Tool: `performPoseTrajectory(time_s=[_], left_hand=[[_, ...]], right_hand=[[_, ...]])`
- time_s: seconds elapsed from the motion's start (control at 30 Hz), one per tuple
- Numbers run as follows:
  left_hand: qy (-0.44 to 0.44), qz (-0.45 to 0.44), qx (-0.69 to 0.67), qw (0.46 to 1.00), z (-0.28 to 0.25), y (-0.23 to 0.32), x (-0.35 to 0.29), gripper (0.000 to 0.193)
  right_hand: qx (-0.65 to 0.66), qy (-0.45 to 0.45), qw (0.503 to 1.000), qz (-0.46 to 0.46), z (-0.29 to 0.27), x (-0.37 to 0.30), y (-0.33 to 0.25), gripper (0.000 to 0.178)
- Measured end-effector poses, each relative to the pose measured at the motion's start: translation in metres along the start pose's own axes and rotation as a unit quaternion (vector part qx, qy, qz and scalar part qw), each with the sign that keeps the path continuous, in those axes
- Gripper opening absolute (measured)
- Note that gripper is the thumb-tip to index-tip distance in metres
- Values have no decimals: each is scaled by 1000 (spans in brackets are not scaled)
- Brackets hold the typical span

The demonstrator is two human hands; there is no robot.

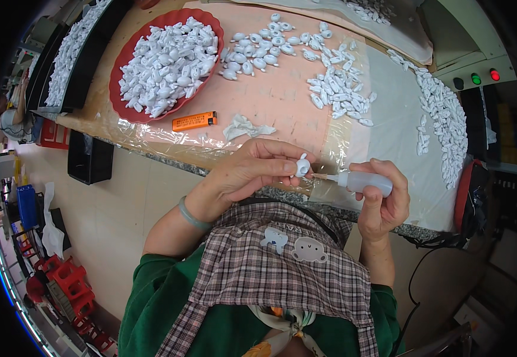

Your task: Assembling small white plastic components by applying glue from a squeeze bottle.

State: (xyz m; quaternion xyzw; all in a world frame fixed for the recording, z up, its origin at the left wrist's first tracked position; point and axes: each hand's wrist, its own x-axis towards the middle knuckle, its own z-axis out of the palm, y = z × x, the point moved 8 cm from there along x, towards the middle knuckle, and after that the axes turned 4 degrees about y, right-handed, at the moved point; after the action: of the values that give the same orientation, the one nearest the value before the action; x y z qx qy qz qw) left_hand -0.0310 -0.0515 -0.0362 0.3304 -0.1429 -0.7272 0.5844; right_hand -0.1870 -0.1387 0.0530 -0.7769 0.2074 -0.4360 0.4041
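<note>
My left hand [255,171] pinches a small white figurine piece [302,166] with ear-like tips, just above the table's near edge. In my right hand [387,199] is a translucent squeeze bottle [366,182] with a thin nozzle, held sideways. Its tip points left at the figurine piece and comes very close to it; whether they touch I cannot tell. Beyond my hands, rounded white pieces [261,49] sit in a loose group on the pink sheet. Slimmer white pieces [341,89] lie heaped to their right.
A red scalloped bowl [115,89] full of white pieces stands at the left. Near it lie an orange lighter [194,121] and a crumpled tissue [246,128]. More small white pieces [445,125] spread along the right side, below a machine panel [475,74] with lit buttons. A black tray [95,56] borders the far left.
</note>
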Motion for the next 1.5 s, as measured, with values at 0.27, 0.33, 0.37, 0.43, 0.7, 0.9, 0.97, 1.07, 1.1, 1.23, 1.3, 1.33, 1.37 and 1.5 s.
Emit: performPoseTrajectory(time_s=[0.27, 0.33, 0.37, 0.43, 0.7, 0.9, 0.97, 1.07, 1.1, 1.23, 1.3, 1.33, 1.37, 1.5], left_hand=[[-11, -4, 14, 1000, -1, -5, 1, 34], [-11, -3, 1, 1000, -1, -6, 1, 33], [-11, -4, 1, 1000, 0, -6, 1, 33], [-7, -2, -2, 1000, 5, -2, 0, 29], [-14, -1, -7, 1000, 6, -1, 1, 24], [2, 7, 9, 1000, 3, 0, -1, 23], [19, 10, 10, 1000, 0, 1, -1, 25], [28, 13, 24, 999, -1, 2, -1, 24], [34, 12, 23, 999, 0, 3, -1, 24], [42, 16, 30, 999, -3, 5, -1, 23], [42, 18, 27, 999, -3, 4, 0, 23], [43, 20, 24, 999, -3, 5, 0, 22], [42, 21, 24, 999, -3, 4, 1, 22], [36, 23, 43, 998, -2, 4, 3, 21]], right_hand=[[3, 0, 1000, 2, 1, -1, 2, 36], [13, 6, 1000, 0, 0, -1, 3, 36], [12, 7, 1000, 0, 0, -2, 3, 36], [11, 11, 1000, -5, 0, -2, 3, 36], [-8, 18, 999, -26, 0, -5, -1, 37], [-29, 31, 998, -52, -1, -4, -11, 32], [-46, 23, 997, -64, -1, -3, -13, 32], [-95, -5, 988, -123, 4, -3, -21, 36], [-95, -6, 988, -121, 4, -3, -21, 35], [-98, -7, 986, -131, 5, -2, -24, 34], [-96, -11, 988, -120, 5, -2, -23, 34], [-94, -15, 989, -110, 5, -2, -21, 34], [-94, -15, 989, -110, 6, -1, -21, 34], [-64, -13, 994, -90, 5, 0, -12, 35]])
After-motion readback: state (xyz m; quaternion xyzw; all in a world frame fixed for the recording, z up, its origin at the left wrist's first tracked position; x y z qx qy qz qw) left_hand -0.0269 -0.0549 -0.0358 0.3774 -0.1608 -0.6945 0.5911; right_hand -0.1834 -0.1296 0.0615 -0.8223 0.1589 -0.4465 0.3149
